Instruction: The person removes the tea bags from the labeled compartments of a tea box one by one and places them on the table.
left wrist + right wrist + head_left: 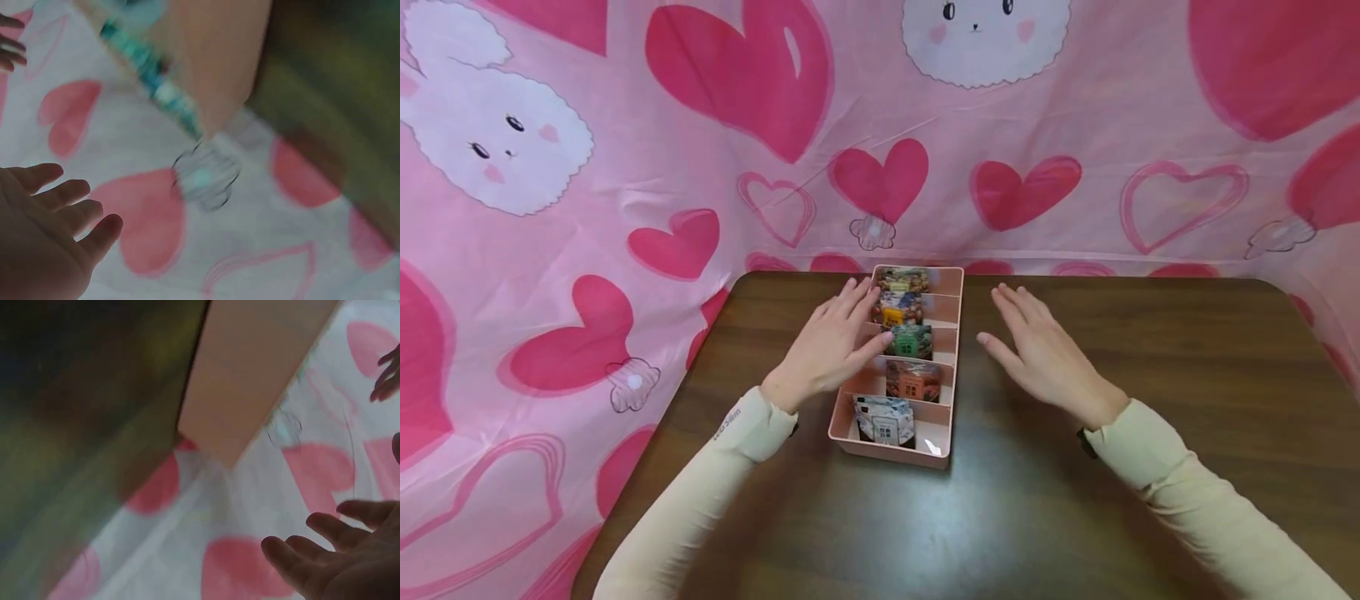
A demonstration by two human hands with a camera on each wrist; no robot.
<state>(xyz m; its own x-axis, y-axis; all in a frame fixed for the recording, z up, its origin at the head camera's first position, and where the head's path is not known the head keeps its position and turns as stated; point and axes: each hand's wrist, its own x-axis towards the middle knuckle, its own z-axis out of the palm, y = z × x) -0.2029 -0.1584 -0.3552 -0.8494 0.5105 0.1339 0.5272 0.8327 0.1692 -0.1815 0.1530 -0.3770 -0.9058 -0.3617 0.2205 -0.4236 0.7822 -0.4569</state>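
A long pink divided tray stands on the table with small printed packets in its compartments. Nearest me is a white-and-grey packet; behind it come an orange-labelled packet and a green-labelled packet. Farther back are a yellow-labelled packet and a pale yellow-green one. My left hand hovers at the tray's left side, fingers extended, its thumb overlapping the green packet's compartment in the head view. To the tray's right, apart from it, my right hand is held with fingers extended. Neither hand holds anything.
The dark wooden table extends to both sides of the tray. A pink cloth with hearts and white animal faces hangs behind the table and along its left side. The tray's far end lies close to the cloth.
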